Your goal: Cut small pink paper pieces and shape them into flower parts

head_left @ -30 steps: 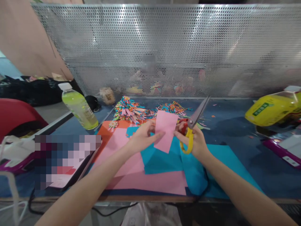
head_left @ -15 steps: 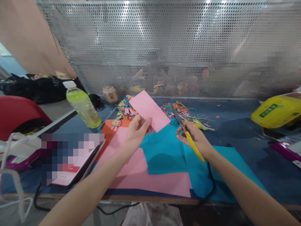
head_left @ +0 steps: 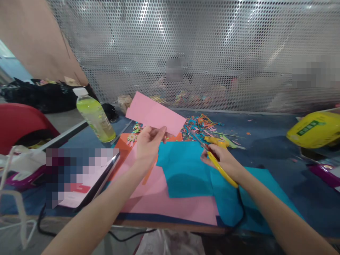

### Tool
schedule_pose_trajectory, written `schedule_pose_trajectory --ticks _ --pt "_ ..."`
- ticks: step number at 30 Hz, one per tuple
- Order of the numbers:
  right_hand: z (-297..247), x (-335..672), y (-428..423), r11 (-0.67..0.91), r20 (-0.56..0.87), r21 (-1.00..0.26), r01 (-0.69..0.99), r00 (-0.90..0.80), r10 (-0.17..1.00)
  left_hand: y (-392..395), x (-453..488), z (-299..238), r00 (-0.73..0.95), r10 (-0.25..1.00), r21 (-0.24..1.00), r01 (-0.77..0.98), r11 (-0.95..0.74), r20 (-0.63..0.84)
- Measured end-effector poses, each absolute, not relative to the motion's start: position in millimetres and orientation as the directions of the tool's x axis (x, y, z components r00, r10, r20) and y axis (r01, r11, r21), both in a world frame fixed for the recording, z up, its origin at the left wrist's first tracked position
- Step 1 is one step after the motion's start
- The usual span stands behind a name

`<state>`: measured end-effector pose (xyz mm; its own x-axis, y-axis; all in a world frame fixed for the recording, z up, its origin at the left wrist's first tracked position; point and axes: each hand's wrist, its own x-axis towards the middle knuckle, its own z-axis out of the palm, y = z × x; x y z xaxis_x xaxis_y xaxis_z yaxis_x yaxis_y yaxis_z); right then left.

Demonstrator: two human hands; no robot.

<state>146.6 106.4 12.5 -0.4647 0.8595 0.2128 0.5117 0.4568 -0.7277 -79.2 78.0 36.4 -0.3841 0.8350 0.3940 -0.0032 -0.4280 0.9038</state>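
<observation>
My left hand (head_left: 150, 143) pinches a rectangular piece of pink paper (head_left: 156, 113) by its lower edge and holds it up above the table. In my right hand (head_left: 220, 157) is a pair of scissors with yellow handles (head_left: 221, 169), the blades pointing up and to the left, apart from the pink piece. Beneath both hands lie blue sheets (head_left: 188, 177), overlapping a larger pink sheet (head_left: 170, 205) and an orange sheet (head_left: 118, 159). A heap of thin coloured paper scraps (head_left: 199, 124) lies behind them, next to a yellow tool (head_left: 216, 141) whose kind I cannot make out.
A bottle of yellow-green drink (head_left: 95, 117) stands at the back left, behind a tablet-like device (head_left: 77, 198) with a blurred screen. On the right are a yellow package (head_left: 315, 129) and a purple object (head_left: 324, 175). A perforated metal panel (head_left: 199, 42) closes off the table's far side.
My left hand has moved slightly left and turned the pink paper, which now lies more level and further up. My right hand with the scissors has shifted a little right and down.
</observation>
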Motion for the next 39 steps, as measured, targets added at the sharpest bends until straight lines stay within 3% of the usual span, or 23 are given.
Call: schedule_pose_trajectory --ticks 13,21,39 --pt "9 145 101 0.474 0.167 -0.695 0.540 -0.520 0.837 67 -68 38 -0.231 0.899 0.927 0.144 -0.347 0.372" --pt "10 146 103 0.467 0.102 -0.628 0.623 -0.529 0.843 67 -69 39 -0.211 0.908 0.931 0.127 -0.341 0.361" --pt "8 148 105 0.466 0.100 -0.627 0.624 -0.529 0.843 68 -70 37 -0.219 0.913 0.938 0.121 -0.325 0.345"
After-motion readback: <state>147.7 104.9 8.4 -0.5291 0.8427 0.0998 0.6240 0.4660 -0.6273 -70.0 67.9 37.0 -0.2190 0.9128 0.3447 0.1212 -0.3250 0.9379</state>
